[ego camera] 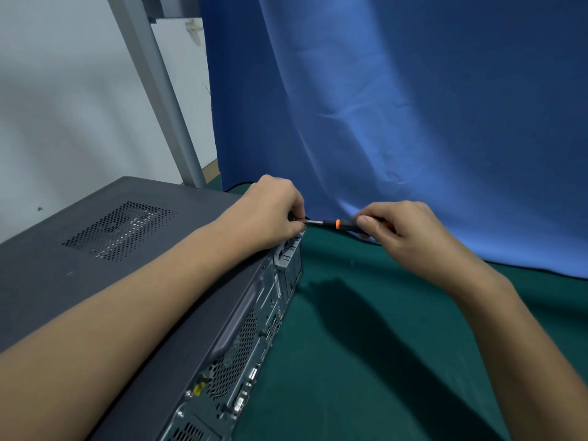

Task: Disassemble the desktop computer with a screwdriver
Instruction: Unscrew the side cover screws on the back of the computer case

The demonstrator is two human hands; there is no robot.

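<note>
A dark grey desktop computer case (133, 275) lies flat on the left, its rear panel of ports and vents (251, 354) facing right. My right hand (404, 237) grips the black and orange handle of a screwdriver (334, 223), which lies horizontal with its shaft pointing left at the far top corner of the rear panel. My left hand (273, 211) rests on that corner of the case, its fingers curled round the shaft tip. The tip and any screw are hidden behind those fingers.
A green cloth (366, 361) covers the table to the right of the case. A blue curtain (397, 106) hangs close behind the hands. A grey metal post (159, 90) slants up behind the case, in front of a white wall.
</note>
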